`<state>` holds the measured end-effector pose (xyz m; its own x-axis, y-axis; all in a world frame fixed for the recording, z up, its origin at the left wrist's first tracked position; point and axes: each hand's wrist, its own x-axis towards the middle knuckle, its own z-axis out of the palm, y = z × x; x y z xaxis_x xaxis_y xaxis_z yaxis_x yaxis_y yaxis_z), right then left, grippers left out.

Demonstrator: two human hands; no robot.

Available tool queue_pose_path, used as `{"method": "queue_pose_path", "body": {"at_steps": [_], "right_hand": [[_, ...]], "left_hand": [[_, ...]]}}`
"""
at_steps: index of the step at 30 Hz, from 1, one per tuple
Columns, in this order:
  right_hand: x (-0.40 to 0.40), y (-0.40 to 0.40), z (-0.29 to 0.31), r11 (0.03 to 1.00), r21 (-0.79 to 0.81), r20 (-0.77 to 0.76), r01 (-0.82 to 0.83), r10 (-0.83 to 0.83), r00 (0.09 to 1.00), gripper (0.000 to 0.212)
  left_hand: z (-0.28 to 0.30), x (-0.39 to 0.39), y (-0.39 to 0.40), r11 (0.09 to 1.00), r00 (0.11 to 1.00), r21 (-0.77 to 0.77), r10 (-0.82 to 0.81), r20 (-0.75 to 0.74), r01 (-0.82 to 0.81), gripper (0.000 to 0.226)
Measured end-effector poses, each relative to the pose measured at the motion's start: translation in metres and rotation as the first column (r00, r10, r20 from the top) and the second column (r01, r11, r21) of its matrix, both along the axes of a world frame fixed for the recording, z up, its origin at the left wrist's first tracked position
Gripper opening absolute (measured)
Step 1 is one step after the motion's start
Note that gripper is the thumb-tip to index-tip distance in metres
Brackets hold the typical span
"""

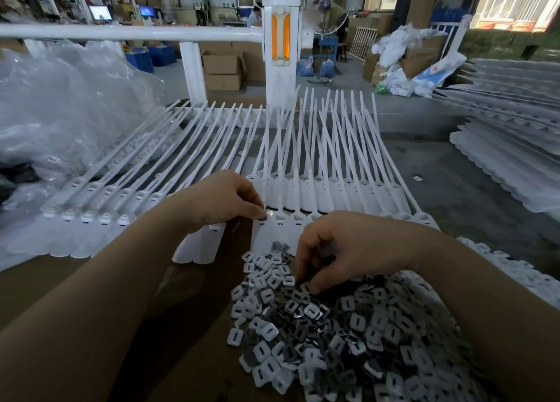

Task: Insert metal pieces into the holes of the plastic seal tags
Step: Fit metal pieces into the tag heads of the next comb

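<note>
White plastic seal tags (pixel 306 195) lie side by side in overlapping rows, their long straps fanning away from me. A heap of small metal pieces and white square caps (pixel 333 332) fills the near right of the brown table. My left hand (pixel 221 198) has curled fingers and presses a fingertip onto the head of a tag (pixel 263 235) in the nearest row; whether a piece sits under it is hidden. My right hand (pixel 339 250) reaches down into the heap's far edge, thumb and fingers pinching at a metal piece (pixel 304 287).
Crumpled clear plastic bags (pixel 60 104) lie at the left. Stacks of more white tags (pixel 509 147) rise at the right. A white rail and post (pixel 280 38) stand behind the table. Cardboard boxes sit on the floor beyond.
</note>
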<state>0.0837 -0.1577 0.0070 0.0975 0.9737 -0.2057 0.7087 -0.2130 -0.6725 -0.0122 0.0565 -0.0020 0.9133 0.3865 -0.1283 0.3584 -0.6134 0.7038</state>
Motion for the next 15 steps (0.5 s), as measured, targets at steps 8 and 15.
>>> {"method": "queue_pose_path", "body": {"at_steps": [8,15], "right_hand": [[0.001,0.002,-0.004,0.997,0.077,0.046,0.027,-0.030,0.998,0.011],[0.007,0.005,-0.008,0.814,0.484,-0.127,0.321,-0.298,0.946,0.015]], "left_hand": [[0.006,-0.001,-0.014,0.991,0.971,-0.019,-0.129,0.201,0.136,0.002],[0.011,-0.002,-0.026,0.866,0.954,-0.406,-0.292,0.067,0.293,0.019]]}}
